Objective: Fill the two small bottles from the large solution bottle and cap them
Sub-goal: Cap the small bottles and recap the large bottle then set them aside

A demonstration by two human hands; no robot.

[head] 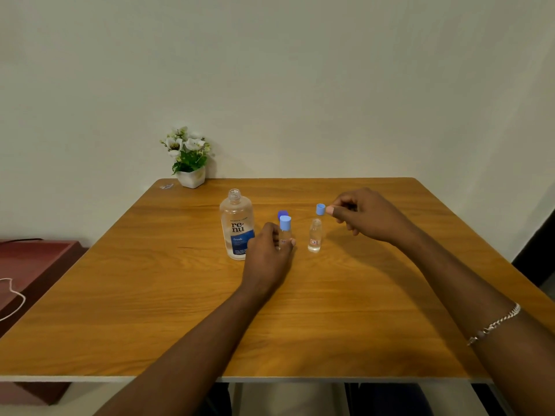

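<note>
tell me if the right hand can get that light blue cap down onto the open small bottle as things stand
Probably yes. The right hand holds the light blue cap just above the open small bottle, with nothing between them. The left hand is on the capped small bottle beside it, clear of that path.

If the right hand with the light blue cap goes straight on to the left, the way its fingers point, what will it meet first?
Probably nothing at once: the right hand holds the light blue cap above the open small bottle. Further left, the capped small bottle in the left hand seems lower, so the way looks free, though depth is unclear.
</note>
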